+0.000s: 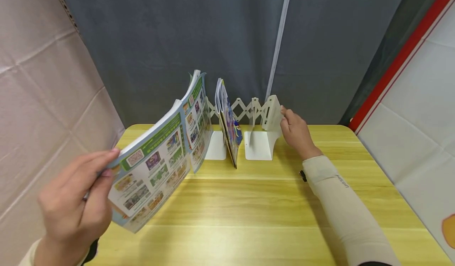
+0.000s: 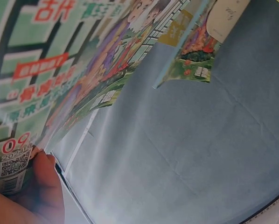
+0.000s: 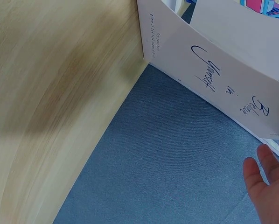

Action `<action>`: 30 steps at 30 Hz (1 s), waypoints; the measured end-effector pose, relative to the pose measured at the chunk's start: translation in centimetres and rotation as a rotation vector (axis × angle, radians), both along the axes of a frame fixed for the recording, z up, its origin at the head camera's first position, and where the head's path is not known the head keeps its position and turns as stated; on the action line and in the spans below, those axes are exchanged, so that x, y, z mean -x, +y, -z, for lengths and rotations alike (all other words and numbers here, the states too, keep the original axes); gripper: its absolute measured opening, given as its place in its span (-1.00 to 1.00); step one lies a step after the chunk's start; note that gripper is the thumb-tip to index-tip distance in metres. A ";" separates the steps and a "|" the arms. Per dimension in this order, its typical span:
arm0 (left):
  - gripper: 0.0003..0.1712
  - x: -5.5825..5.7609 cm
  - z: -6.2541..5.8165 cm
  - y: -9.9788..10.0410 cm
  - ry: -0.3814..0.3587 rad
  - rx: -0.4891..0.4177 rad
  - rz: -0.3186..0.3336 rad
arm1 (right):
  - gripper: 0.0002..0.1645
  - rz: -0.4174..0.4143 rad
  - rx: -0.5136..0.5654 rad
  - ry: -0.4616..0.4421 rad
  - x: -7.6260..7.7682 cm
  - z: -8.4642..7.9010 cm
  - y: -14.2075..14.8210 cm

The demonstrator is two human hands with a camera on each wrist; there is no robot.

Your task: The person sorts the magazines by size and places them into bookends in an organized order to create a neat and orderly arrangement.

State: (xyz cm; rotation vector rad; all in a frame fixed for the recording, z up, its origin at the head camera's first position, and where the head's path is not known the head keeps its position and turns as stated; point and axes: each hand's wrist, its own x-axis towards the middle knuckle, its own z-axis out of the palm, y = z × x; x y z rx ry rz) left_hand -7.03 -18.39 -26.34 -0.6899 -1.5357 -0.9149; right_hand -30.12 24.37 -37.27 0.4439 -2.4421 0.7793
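My left hand (image 1: 76,197) pinches the near edge of a magazine (image 1: 153,175) between thumb and fingers, holding it up at a slant. Its illustrated cover fills much of the left wrist view. A similar magazine (image 1: 200,128) stands beyond its far edge, at the left part of a white expandable bookend (image 1: 259,149). Further books (image 1: 229,120) lean upright in the middle of the bookend. At the bookend's right end panel (image 3: 219,79), printed with blue script, is my right hand (image 1: 298,133). Its fingers (image 3: 270,163) are extended at the panel's outer side and edge.
The bookend stands near the back of a light wooden table (image 1: 227,210). Behind it hangs a dark grey curtain (image 1: 170,41). Pale cloth walls (image 1: 53,92) flank the table, with a red strip (image 1: 401,60) along the right one.
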 end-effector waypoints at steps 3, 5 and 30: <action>-0.80 0.2 -0.1 0.4 0.006 0.007 0.010 | -0.69 0.001 0.004 -0.002 0.0 0.0 0.0; -0.80 0.4 -0.2 0.7 0.000 0.014 0.014 | -0.68 0.000 0.006 -0.005 0.0 0.0 0.0; -0.65 7.1 3.0 4.2 -0.062 0.084 -0.151 | -0.69 0.000 0.004 -0.005 -0.1 0.0 0.1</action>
